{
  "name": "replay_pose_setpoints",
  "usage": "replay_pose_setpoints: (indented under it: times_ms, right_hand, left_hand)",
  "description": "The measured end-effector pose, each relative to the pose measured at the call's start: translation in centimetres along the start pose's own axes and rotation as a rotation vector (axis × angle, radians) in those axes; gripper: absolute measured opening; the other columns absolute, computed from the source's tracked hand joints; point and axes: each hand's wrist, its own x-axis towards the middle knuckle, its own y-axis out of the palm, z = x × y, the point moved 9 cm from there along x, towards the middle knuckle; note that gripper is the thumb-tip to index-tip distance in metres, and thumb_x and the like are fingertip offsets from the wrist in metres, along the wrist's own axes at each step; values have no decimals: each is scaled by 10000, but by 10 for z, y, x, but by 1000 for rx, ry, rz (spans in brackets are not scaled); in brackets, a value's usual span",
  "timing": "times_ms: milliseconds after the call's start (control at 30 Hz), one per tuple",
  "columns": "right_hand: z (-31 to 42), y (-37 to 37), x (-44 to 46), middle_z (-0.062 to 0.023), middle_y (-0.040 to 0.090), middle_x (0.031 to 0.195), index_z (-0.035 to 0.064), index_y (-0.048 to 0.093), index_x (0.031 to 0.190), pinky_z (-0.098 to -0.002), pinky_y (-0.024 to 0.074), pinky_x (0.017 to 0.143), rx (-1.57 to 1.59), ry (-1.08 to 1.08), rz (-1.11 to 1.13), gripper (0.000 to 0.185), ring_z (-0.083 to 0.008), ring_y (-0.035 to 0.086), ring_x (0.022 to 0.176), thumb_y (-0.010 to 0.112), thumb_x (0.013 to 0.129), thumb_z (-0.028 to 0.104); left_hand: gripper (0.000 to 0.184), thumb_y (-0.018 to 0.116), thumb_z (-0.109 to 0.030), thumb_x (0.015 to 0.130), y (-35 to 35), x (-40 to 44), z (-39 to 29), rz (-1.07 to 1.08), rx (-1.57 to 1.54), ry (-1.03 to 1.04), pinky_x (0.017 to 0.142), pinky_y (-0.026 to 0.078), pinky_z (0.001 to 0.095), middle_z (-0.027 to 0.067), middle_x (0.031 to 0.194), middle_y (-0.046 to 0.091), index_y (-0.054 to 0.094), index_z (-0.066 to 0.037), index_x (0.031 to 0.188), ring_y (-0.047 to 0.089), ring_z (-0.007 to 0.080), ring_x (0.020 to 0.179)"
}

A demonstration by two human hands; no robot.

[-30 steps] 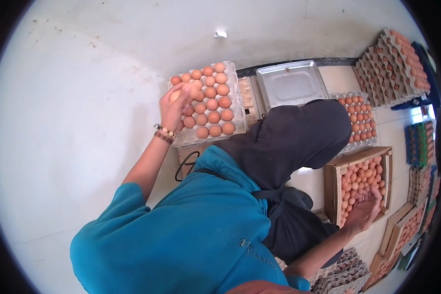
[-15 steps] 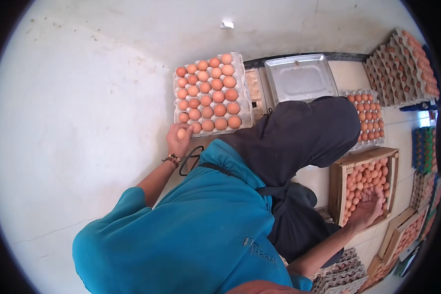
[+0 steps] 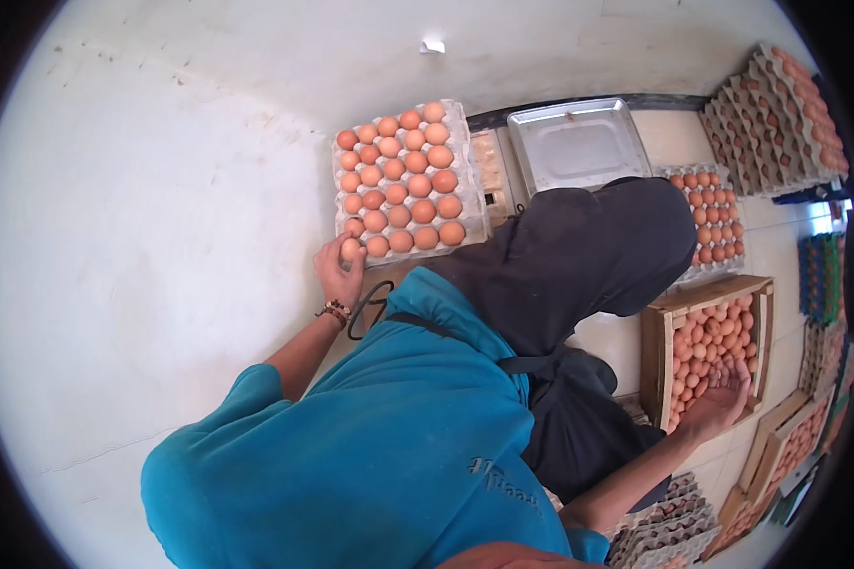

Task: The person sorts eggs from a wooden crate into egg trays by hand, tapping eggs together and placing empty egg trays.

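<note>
My left hand (image 3: 337, 269), with a beaded bracelet at the wrist, has its fingers closed around a light-brown egg (image 3: 351, 249) at the near left corner of a grey pulp egg tray (image 3: 474, 213). Rows of brown eggs fill the tray beside it. My right hand (image 3: 717, 398) reaches into a wooden crate (image 3: 657, 365) heaped with loose eggs (image 3: 707, 337). Its fingers are stretched out and slightly curved over the eggs, and I see nothing gripped in them.
A metal scale pan (image 3: 582, 142) lies right of the tray. Beyond my knee is another filled egg tray (image 3: 714, 213). Tall stacked trays (image 3: 773, 128) stand at the far right. Stacked pulp trays (image 3: 669, 526) sit near my right forearm. A black cable (image 3: 370, 308) loops by my left wrist.
My left hand has brought the egg slightly up into the tray's near left corner. My right hand has shifted a little within the crate, towards its near right side.
</note>
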Motion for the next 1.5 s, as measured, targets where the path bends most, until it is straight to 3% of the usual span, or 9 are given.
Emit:
replay_pose_setpoints:
  times_ms: [300, 433, 600, 733, 833, 1000, 1100, 1267, 1500]
  right_hand:
    - [34, -86, 5, -111, 608, 1099, -43, 581, 1195, -346, 468, 919, 102, -168, -177, 349, -204, 575, 1010, 484, 1027, 246]
    - [132, -113, -76, -136, 631, 1120, -88, 579, 1153, -304, 524, 821, -129, -631, -793, 255, -231, 604, 911, 624, 916, -6]
    - [143, -162, -212, -26, 612, 634, 47, 665, 788, -189, 281, 366, -241, -572, -1289, 187, -38, 417, 433, 697, 935, 158]
    - [117, -170, -289, -128, 628, 965, 2, 609, 1168, -264, 500, 642, -739, -400, -1281, 317, -140, 606, 764, 665, 901, 165]
    - [46, -213, -347, -232, 533, 1243, 19, 513, 1312, -433, 465, 954, -1220, 185, -1153, 603, -313, 557, 1105, 740, 795, 231]
    - [-51, -203, -397, -223, 360, 1501, 154, 436, 1454, -612, 288, 1086, -1296, 791, -1223, 1021, -438, 404, 1335, 827, 613, 581]
    - [-51, -193, -388, -236, 325, 1524, 237, 464, 1448, -709, 156, 1088, -1181, 862, -1200, 1052, -443, 316, 1399, 800, 554, 678]
    - [-59, -197, -378, -230, 362, 1476, 265, 485, 1428, -697, 7, 1115, -1167, 895, -1287, 973, -527, 266, 1385, 780, 588, 660]
    - [6, -183, -419, -259, 431, 1386, 102, 546, 1321, -607, 296, 1070, -1164, 338, -1528, 765, -432, 447, 1294, 777, 671, 433]
  left_hand:
    - [325, 738, -131, 830, 21, -9, 46, -90, -263, -127, 888, 477, 350, 119, 1052, 599, 724, -113, 1155, 563, 255, 1009]
    - [358, 700, -153, 882, 28, 10, 87, -148, -302, -206, 846, 485, 346, 139, 1097, 606, 610, -26, 1204, 575, 244, 936]
    - [347, 552, -185, 1009, 14, 67, -43, -178, -321, 194, 894, 488, 365, 146, 1226, 572, 531, 17, 1290, 580, 249, 1024]
    - [506, 488, -321, 1039, 56, 62, -189, 429, -390, 604, 1059, 407, 404, 203, 1401, 498, 451, 30, 1402, 506, 312, 1259]
    - [660, 425, -471, 1036, 97, 34, -234, 385, 390, 1012, 1117, 325, 388, 246, 1427, 483, 408, 53, 1438, 455, 349, 1321]
    - [861, 658, -519, 908, 146, 44, -258, 795, -303, 647, 1152, 279, 407, 261, 1477, 423, 367, 77, 1457, 404, 370, 1364]
    - [830, 693, -435, 902, 153, 43, -287, 1144, -308, 632, 1156, 268, 399, 250, 1496, 400, 357, 70, 1467, 404, 355, 1360]
    - [740, 689, -325, 918, 110, 28, -363, 868, -485, 870, 1160, 258, 389, 215, 1499, 411, 370, 39, 1477, 406, 316, 1357]
    - [789, 726, -347, 895, 92, 8, -442, 598, -404, 1162, 1171, 272, 425, 213, 1516, 392, 349, -2, 1497, 397, 333, 1375]
